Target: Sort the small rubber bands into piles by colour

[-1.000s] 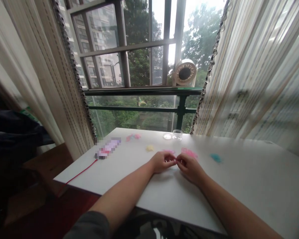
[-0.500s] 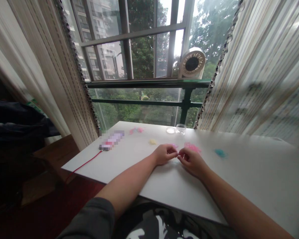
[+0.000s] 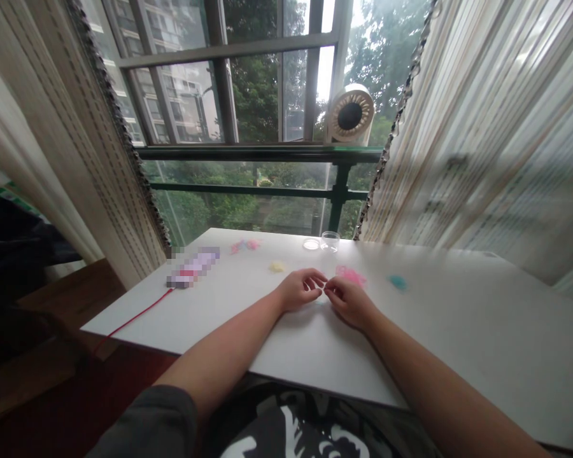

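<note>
My left hand [image 3: 303, 289] and my right hand [image 3: 348, 301] meet fingertip to fingertip over the white table [image 3: 325, 356]. Both have bent, closed fingers; whatever they pinch is too small to make out. Just behind my right hand lies a pink pile [image 3: 351, 275] of small pieces. A yellow pile [image 3: 277, 266] is beyond my left hand, and a teal pile [image 3: 398, 282] sits to the right. Farther left is a pink and blue pile [image 3: 245, 245]. A faint bluish bit shows on the table beneath the fingertips.
A clear round container [image 3: 330, 242] stands near the back edge beside a round lid [image 3: 311, 244]. At the left lies a pixelated flat object [image 3: 193, 267] with a red cable [image 3: 141, 313]. A white fan [image 3: 351, 114] is by the window, between curtains.
The whole view has shifted, so things appear farther left and slightly higher. My left fingers have lifted and spread a little at the tips; my hands remain close together.
</note>
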{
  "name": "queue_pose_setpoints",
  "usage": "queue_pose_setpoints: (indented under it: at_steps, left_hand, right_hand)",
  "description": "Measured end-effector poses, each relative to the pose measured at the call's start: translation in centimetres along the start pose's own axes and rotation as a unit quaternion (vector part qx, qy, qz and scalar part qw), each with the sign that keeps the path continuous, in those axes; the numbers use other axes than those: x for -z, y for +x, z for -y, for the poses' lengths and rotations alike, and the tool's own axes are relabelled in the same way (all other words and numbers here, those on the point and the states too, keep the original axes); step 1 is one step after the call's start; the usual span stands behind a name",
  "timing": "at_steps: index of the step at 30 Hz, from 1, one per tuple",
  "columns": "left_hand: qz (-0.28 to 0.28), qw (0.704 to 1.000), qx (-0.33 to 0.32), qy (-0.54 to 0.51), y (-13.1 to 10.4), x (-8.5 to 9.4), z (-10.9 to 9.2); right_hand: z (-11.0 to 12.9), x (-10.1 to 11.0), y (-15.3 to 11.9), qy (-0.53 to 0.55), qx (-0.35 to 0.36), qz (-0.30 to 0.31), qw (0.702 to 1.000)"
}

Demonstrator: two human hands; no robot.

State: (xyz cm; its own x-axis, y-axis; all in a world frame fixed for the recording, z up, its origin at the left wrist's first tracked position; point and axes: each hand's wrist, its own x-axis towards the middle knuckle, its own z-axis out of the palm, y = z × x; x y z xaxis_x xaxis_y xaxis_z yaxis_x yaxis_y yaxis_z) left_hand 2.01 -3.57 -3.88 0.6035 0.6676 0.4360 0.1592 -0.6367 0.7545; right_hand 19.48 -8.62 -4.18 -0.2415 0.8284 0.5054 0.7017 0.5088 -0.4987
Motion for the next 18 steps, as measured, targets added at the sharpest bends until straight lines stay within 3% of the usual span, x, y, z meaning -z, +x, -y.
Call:
queue_pose_setpoints:
  at_steps: [18]
  left_hand:
    - [-0.014,0.998,-0.017,0.061,0.03,0.26,-0.55]
  right_hand:
    - [0.18,0.24,0.04,0.004,-0.011,0.002,1.000]
